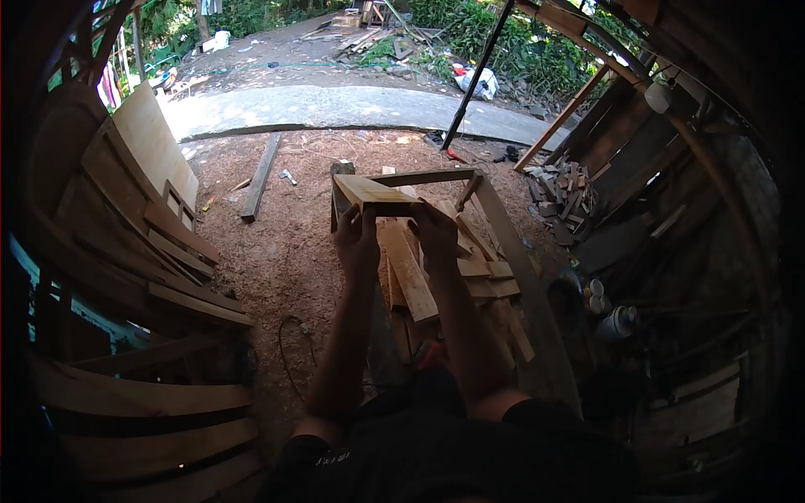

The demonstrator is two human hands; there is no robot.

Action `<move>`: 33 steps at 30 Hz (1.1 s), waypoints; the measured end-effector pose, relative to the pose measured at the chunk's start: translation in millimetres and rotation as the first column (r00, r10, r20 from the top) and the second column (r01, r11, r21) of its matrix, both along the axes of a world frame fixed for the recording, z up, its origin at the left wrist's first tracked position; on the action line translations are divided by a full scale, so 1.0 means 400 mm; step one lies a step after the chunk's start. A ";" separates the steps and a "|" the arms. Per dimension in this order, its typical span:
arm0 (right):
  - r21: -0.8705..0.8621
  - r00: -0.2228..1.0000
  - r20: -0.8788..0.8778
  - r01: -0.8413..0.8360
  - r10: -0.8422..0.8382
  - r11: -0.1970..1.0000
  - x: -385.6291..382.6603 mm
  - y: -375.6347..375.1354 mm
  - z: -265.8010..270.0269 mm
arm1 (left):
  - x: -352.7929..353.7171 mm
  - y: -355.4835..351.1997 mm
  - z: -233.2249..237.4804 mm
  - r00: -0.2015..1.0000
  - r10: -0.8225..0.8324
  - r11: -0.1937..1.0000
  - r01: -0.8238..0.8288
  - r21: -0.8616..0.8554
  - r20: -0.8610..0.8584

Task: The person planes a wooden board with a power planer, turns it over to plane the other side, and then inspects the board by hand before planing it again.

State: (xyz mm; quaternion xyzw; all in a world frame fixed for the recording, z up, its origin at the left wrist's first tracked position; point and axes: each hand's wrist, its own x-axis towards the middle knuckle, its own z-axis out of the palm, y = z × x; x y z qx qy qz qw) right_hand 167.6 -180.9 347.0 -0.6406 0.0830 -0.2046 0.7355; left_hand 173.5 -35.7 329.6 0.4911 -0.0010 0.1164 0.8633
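A pale wooden board (pixel 375 192) is held up in front of me by its near end, stretching away toward the far left. My left hand (pixel 359 238) closes on the left corner of that end. On its right side, my right hand (pixel 434 231) grips the same board. Beyond and around it stands a dark wooden frame (pixel 511 243), whose far rail passes just behind the board. Below my hands, several loose planks (pixel 409 277) lie inside the frame, partly hidden by my forearms.
Wood shavings cover the ground (pixel 277 251). A squared timber (pixel 262 178) lies ahead on the left. Panels and boards (pixel 155 126) lean along the left wall. Wood offcuts (pixel 568 197) are heaped at right, near paint cans (pixel 619 323). A dark pole (pixel 476 75) rises by the concrete strip (pixel 352 109).
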 end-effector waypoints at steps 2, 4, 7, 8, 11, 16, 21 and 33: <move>0.213 0.999 -0.029 -0.010 0.016 0.977 -0.015 0.003 0.031 | -0.006 -0.014 0.019 0.998 -0.054 0.993 0.050 -0.106 -0.035; 0.352 0.990 -0.111 -0.044 0.089 0.935 -0.022 -0.018 0.037 | -0.010 -0.024 0.030 0.998 -0.058 0.990 0.053 -0.128 -0.039; 0.461 0.979 -0.025 -0.170 0.205 0.871 -0.016 -0.045 0.025 | -0.020 -0.027 0.025 0.996 -0.065 0.985 0.055 -0.163 -0.056; 0.461 0.979 -0.018 -0.171 0.202 0.871 -0.011 -0.051 0.016 | -0.019 -0.024 0.022 0.996 -0.068 0.982 0.055 -0.179 -0.065; 0.487 0.967 -0.022 -0.213 0.255 0.847 -0.009 -0.062 -0.008 | -0.028 0.005 0.030 0.990 -0.112 0.989 0.103 -0.108 -0.084; 0.242 0.974 -0.200 -0.053 0.103 0.969 -0.025 -0.027 0.101 | -0.006 0.049 0.094 0.983 -0.130 0.991 0.127 -0.030 -0.132; -0.130 0.978 -0.200 -0.088 0.061 0.988 0.072 -0.052 0.131 | 0.096 0.121 0.106 0.990 -0.049 0.919 0.095 0.382 -0.130; -0.305 0.993 -0.094 -0.101 0.076 0.947 0.118 -0.003 0.146 | 0.113 0.167 0.148 0.993 -0.011 0.938 0.051 0.343 -0.117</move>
